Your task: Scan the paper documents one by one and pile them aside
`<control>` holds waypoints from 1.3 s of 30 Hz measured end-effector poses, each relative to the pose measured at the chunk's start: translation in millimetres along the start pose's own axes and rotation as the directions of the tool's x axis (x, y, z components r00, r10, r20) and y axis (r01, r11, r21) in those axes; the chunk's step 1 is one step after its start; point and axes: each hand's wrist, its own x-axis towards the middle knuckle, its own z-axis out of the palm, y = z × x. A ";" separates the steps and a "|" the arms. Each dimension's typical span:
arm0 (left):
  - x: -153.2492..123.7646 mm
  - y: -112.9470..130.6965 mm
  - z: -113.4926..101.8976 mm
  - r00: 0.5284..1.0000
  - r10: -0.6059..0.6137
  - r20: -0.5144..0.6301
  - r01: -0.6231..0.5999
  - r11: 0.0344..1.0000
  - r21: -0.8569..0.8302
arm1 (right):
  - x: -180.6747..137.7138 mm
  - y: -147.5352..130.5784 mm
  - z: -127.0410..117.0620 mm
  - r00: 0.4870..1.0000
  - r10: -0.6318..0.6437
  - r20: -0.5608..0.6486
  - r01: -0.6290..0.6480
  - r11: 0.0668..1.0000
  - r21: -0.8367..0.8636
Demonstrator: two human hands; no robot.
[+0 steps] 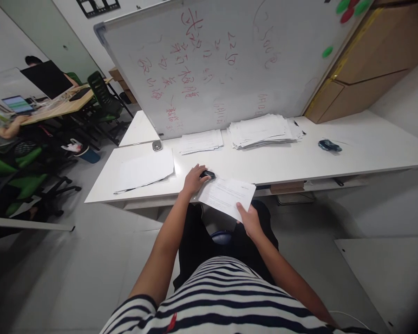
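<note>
My left hand [194, 180] rests at the near edge of the white table [351, 157], fingers curled on a small black object [207, 175], perhaps a stapler. My right hand [250, 220] pinches the near corner of a printed paper sheet [227, 195] that overhangs the table edge. A flat stack of paper [144, 170] lies left of my left hand. Two more paper piles, a small one [201, 141] and a big fanned one [263, 130], sit further back against the whiteboard.
A whiteboard [230, 60] with red writing leans on the table's far side. A small silver object [156, 145] and a dark blue object [329, 145] lie on the table. Cardboard boxes [372, 65] stand at the right. Another person sits at a desk [61, 107] far left among green chairs.
</note>
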 end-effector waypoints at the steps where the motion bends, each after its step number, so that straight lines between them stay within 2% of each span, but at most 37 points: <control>1: -0.6 0.7 1.0 1.000 0.000 -0.007 0.000 1.000 -0.006 | 2.1 0.2 2.2 1.000 0.003 0.007 -0.003 1.000 0.004; 10: 0.0 17.8 19.7 0.983 -0.120 -0.141 0.118 0.993 -0.027 | 6.3 16.1 -1.9 0.996 -0.071 -0.045 0.071 0.997 0.006; 15: 1.7 23.9 29.4 0.970 -0.222 -0.097 0.221 0.975 -0.025 | 3.1 21.2 -3.8 0.999 -0.045 -0.025 0.044 0.999 -0.026; 19: 2.8 24.1 29.1 0.969 -0.245 -0.045 0.244 0.969 -0.030 | 0.4 18.7 -1.7 0.997 -0.077 -0.030 0.075 0.995 -0.060; 23: 2.5 18.9 28.7 0.976 -0.202 -0.077 0.203 0.979 0.007 | -1.9 15.7 -1.2 0.994 -0.109 -0.002 0.108 0.993 -0.046; 27: 5.1 9.1 30.6 0.981 -0.180 -0.066 0.185 0.979 0.083 | -1.6 11.7 -4.5 0.998 -0.060 0.024 0.060 0.998 -0.001; 30: 5.8 3.1 30.7 0.983 -0.170 -0.066 0.176 0.979 0.104 | -0.6 5.8 -13.7 0.998 -0.043 0.049 0.043 0.999 0.006; 34: 3.1 0.0 30.4 0.987 -0.143 -0.078 0.151 0.984 0.099 | -4.9 -6.9 -37.3 0.998 -0.009 0.063 0.015 0.994 -0.104; 39: -0.3 5.0 29.5 0.987 -0.114 -0.114 0.131 0.980 0.149 | -20.2 -25.8 -78.6 1.000 -0.009 -0.012 0.006 0.971 -0.240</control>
